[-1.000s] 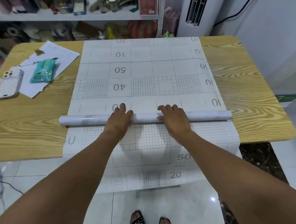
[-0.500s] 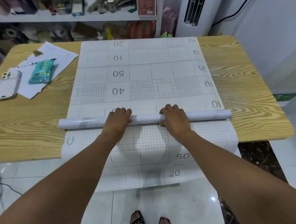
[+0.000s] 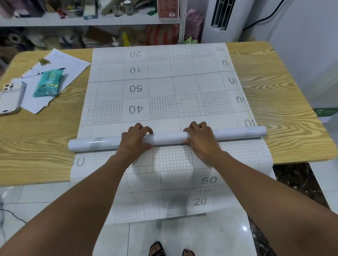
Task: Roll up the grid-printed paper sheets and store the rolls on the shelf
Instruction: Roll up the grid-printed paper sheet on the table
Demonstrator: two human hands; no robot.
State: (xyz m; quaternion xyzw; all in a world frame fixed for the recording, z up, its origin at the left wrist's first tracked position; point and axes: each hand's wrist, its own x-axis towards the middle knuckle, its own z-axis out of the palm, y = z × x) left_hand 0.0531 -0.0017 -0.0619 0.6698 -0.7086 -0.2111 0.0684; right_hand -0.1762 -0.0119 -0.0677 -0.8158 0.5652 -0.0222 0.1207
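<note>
Roll point(image 3: 168, 138) lies crosswise on the grid-printed sheet point(image 3: 161, 84), mid-worktop point(image 3: 25, 148). Left hand point(image 3: 134, 139) and right hand point(image 3: 201, 137) both grip it near its centre, fingers curled over the top. Roll ends are unheld.

Risk: an uneven push from either hand telescopes the roll into a cone. A slack grip lets the turns spring loose. Overhanging paper point(image 3: 168, 188) droops off the near edge, and its weight may drag the layers askew.

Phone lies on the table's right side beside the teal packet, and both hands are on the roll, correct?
No. The head view shows the phone on the table's left side, beside the teal packet. The left hand and right hand are both on the roll, as you said.
</note>
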